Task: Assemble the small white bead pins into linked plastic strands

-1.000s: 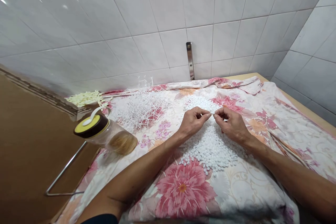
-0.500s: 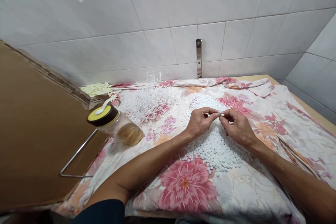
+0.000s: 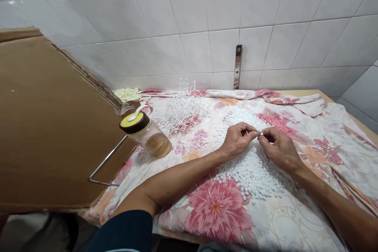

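Above a heap of small white round pieces (image 3: 254, 173) on the flowered cloth, my hands meet fingertip to fingertip. A single small white piece (image 3: 261, 134) shows between them, too tiny for its exact kind to be told. My right hand (image 3: 280, 149) pinches this piece between thumb and forefinger. My left hand (image 3: 239, 140) is closed in a pinch too, its fingertips against the piece's left side; anything else inside that pinch is hidden. Left of the heap lies a loose tangle of thin white plastic sprues (image 3: 183, 112).
A clear jar (image 3: 158, 143) with a yellow-and-black lid and brownish contents stands left, a white strap across its lid. A large cardboard box (image 3: 59, 126) blocks the left side. Pale yellow bits (image 3: 127, 94) lie behind it. A metal bracket (image 3: 238, 67) is fixed to the tiled wall.
The whole view has shifted, so everything appears farther right and more of the box shows. My hands remain pinched together over the heap, with the small white piece still at the fingertips.
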{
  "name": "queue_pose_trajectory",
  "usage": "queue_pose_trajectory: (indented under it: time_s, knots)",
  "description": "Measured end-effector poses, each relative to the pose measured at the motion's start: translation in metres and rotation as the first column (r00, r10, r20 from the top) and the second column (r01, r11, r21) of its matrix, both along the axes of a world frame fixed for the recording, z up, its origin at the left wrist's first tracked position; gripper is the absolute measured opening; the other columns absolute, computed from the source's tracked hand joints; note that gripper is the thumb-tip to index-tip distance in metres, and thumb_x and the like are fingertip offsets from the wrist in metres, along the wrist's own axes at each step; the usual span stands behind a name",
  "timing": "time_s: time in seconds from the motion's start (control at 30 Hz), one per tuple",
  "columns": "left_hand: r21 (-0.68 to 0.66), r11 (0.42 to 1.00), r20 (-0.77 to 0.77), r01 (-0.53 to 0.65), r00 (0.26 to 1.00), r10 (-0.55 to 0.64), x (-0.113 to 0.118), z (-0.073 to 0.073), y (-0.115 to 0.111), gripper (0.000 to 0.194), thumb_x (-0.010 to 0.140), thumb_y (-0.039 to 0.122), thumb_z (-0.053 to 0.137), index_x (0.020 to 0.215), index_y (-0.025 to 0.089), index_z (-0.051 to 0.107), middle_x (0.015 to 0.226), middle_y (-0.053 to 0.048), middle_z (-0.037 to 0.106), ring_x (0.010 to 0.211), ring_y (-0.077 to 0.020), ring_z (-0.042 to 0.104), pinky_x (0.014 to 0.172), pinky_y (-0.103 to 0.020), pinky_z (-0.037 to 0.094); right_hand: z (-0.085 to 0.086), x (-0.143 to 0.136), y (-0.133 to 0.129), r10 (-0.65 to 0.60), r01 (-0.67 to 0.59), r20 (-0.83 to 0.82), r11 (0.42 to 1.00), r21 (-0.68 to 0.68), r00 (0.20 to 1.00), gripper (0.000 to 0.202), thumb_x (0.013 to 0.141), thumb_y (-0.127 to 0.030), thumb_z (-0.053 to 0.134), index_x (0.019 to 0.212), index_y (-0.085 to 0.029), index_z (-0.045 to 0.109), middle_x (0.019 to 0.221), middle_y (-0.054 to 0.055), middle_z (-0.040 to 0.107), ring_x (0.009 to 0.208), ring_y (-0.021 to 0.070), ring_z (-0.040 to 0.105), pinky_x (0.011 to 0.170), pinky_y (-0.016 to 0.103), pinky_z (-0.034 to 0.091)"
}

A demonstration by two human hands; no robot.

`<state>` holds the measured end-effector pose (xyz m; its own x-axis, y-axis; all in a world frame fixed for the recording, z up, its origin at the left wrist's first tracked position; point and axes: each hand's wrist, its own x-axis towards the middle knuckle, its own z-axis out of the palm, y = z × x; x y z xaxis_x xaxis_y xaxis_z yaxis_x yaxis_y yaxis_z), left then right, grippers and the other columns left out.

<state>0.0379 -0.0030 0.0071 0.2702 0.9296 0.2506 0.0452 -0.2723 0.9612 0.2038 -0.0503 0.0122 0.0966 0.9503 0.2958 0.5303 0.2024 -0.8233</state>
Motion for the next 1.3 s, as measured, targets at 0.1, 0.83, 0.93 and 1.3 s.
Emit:
queue_pose_trajectory:
  time_s: [0.1, 0.83, 0.93, 1.3]
  knots:
    - [0.170, 0.985, -0.055, -0.028, 0.998, 0.038, 0.000, 0.001, -0.003, 0.014, 0.084, 0.030, 0.076, 0.080, 0.016, 0.075, 0.080, -0.005, 0.072, 0.069, -0.0135, 0.059, 0.068, -0.028, 0.048, -0.001, 0.001, 0.001, -0.045, 0.042, 0.076, 0.999, 0.035, 0.996, 0.021, 0.082, -0.041, 0.064, 0.084, -0.021, 0.070, 0.063, 0.001, 0.066, 0.049, 0.0155, 0.052, 0.048, 0.029, 0.040]
    - [-0.141, 0.990, 0.072, 0.004, 0.997, 0.006, -0.010, 0.001, 0.020, 0.028, 0.078, 0.041, 0.080, 0.081, 0.014, 0.074, 0.077, -0.002, 0.070, 0.067, -0.0111, 0.056, 0.068, -0.026, 0.045, -0.001, 0.009, -0.001, 0.082, -0.112, 0.150, 0.973, 0.203, 0.985, 0.012, 0.093, -0.031, 0.063, 0.094, -0.020, 0.068, 0.086, 0.005, 0.073, 0.064, 0.0159, 0.062, 0.057, 0.029, 0.052]
    - [-0.133, 0.991, 0.056, 0.028, 0.998, -0.021, -0.008, -0.001, 0.018, 0.030, 0.077, 0.042, 0.081, 0.081, 0.013, 0.073, 0.078, -0.003, 0.071, 0.069, -0.0121, 0.058, 0.070, -0.027, 0.045, -0.003, 0.010, 0.000, 0.056, -0.065, 0.066, 0.987, 0.146, 0.996, 0.019, 0.093, -0.037, 0.066, 0.101, -0.019, 0.069, 0.086, 0.006, 0.073, 0.065, 0.0171, 0.064, 0.055, 0.029, 0.052]
    - [-0.081, 0.994, 0.001, 0.072, 0.997, -0.072, -0.004, -0.001, 0.007, 0.024, 0.080, 0.037, 0.077, 0.083, 0.013, 0.072, 0.081, -0.004, 0.071, 0.072, -0.0127, 0.059, 0.072, -0.027, 0.045, -0.002, 0.009, 0.001, 0.049, -0.056, 0.056, 0.989, 0.134, 0.997, 0.015, 0.092, -0.035, 0.065, 0.091, -0.021, 0.069, 0.078, 0.003, 0.072, 0.062, 0.0162, 0.064, 0.056, 0.028, 0.050]
